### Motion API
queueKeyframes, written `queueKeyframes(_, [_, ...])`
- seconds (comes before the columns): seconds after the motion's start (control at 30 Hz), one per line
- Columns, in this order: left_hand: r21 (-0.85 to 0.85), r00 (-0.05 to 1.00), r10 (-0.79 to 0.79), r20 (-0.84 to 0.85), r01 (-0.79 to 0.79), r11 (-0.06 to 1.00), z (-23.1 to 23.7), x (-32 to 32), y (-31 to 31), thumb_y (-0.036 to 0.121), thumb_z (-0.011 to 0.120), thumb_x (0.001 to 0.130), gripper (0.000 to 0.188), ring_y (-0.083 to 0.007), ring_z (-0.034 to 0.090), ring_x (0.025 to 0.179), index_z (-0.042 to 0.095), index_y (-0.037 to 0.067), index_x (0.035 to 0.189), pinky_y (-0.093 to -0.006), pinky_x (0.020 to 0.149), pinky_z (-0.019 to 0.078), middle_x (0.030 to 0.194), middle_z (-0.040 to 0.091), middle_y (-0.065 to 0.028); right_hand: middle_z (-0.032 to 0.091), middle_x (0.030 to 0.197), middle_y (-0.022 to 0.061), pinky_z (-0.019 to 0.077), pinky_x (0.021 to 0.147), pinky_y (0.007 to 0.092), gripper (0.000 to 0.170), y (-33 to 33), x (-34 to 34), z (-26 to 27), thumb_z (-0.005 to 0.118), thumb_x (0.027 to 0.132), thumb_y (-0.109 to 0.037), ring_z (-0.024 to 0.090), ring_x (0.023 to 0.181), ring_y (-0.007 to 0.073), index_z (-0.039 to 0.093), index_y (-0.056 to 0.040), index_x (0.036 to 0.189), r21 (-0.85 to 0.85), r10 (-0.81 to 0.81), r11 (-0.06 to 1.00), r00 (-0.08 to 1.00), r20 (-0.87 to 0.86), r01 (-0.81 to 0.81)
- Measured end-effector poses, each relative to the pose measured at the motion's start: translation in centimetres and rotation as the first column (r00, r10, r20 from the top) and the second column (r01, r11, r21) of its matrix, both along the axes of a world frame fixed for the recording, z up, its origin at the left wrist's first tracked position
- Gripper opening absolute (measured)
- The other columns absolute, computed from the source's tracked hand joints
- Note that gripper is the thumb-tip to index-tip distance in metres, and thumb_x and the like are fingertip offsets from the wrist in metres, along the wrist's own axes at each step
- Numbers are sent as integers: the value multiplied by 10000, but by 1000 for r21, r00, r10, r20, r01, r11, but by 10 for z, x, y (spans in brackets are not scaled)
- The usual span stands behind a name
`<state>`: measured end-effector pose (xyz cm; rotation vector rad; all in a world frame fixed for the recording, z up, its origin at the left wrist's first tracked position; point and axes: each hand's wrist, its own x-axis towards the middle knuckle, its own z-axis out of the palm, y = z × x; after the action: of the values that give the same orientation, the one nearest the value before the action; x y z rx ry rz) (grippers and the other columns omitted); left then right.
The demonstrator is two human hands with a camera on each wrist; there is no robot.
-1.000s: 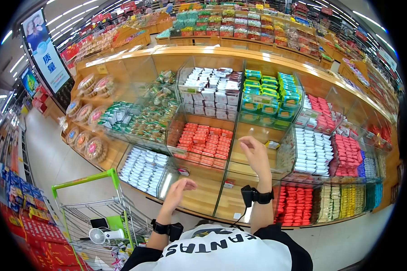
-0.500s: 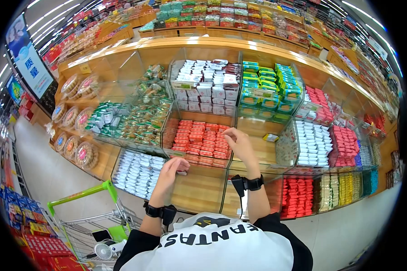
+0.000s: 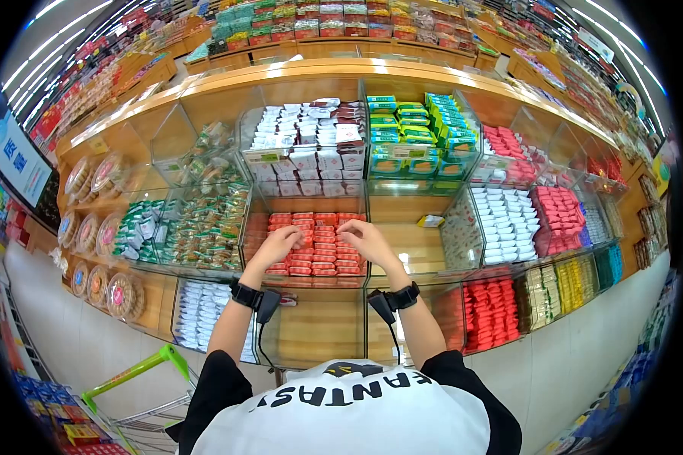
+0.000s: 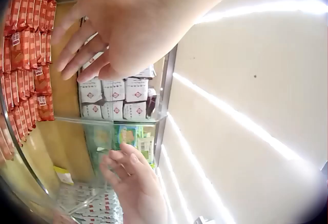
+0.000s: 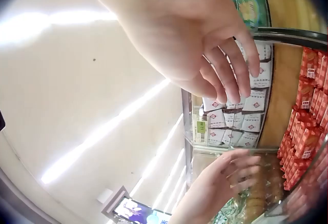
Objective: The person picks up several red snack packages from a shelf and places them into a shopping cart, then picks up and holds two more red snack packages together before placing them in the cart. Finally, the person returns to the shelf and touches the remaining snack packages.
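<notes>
Packets (image 3: 322,246) in red wrappers lie in close rows in the bin (image 3: 311,205) at the centre of the head view, behind a low glass front (image 3: 311,282); if the step is to take or straighten some, it would go best from above, wrists high enough to clear the glass, one hand steadying a row while the other pinches a single wrapper by its end, so that the neighbours do not slump; a light grip should be enough, as the contents may crumble. The left hand (image 3: 281,244) hangs over the left part of the rows and the right hand (image 3: 368,243) over the right part; the forearms rise from the lower frame, angled inward, with the fingers turned towards each other; in the wrist views the fingers of each hand are loosely bent and slightly spread, pinching nothing; both hands look apart from the wrappers.
</notes>
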<state>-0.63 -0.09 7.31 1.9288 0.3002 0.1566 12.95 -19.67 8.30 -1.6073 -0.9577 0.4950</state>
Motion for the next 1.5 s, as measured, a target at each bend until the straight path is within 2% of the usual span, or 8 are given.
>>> queueKeyframes(0.2, [70,982,-57,-179,71,995,-35,21,20,140,425,854,222,-162,566,743,555,-39,876,-267,682,452,827,586,-87,590,715,63,440,612,257,143,14,5,7,553,782,-118,543,660,116,576,-6,870,3,-12,1000,999,-29,13])
queueKeyframes(0.27, [318,988,-59,-145,103,943,-42,25,25,209,449,840,268,-221,576,716,571,-22,901,-320,671,442,819,600,-135,594,721,65,441,616,257,144,19,6,8,554,780,-117,548,664,121,576,-6,869,9,-7,1000,1000,-23,7])
queueKeyframes(0.4, [233,958,-57,-280,125,964,-59,38,37,207,458,823,264,-253,568,712,571,-30,852,-339,661,434,767,588,-159,606,743,74,444,627,263,144,30,7,3,552,776,-112,565,684,138,579,-5,869,24,0,1000,1000,-11,0])
queueKeyframes(0.5, [311,968,-127,-219,192,931,-100,51,61,199,465,807,257,-273,562,703,574,-31,772,-340,643,432,746,586,-166,608,747,78,447,633,265,146,36,5,1,552,771,-108,570,689,144,580,-5,871,-23,-5,1000,1000,13,5])
queueKeyframes(0.57, [366,907,-249,-339,371,854,-116,59,73,207,479,790,265,-294,552,754,570,-30,714,-359,669,422,824,580,-187,607,744,80,447,634,265,148,39,2,1,553,767,-106,571,688,146,581,-5,871,-42,-4,999,999,34,5])
queueKeyframes(0.87, [406,913,-218,-345,355,842,-102,58,56,245,513,762,243,-301,431,1013,637,36,758,-350,885,349,994,538,-161,608,740,89,446,634,271,150,43,-4,-10,544,769,-119,573,685,152,590,-7,857,-145,22,989,999,43,-16])
queueKeyframes(1.3, [387,847,-174,-502,400,831,-117,60,62,298,590,696,238,-296,387,1059,651,84,779,-373,882,343,1143,398,-121,614,770,96,444,631,281,170,40,-5,-22,540,771,-138,578,705,169,589,-13,874,-213,32,976,999,-6,-32])
queueKeyframes(1.5, [418,789,-231,-569,519,746,-110,58,61,305,617,671,223,-319,270,1176,654,110,773,-391,942,292,1268,320,-124,611,777,94,440,640,279,172,40,-5,-29,533,778,-140,574,715,169,582,-10,880,-219,46,975,999,-22,-49])
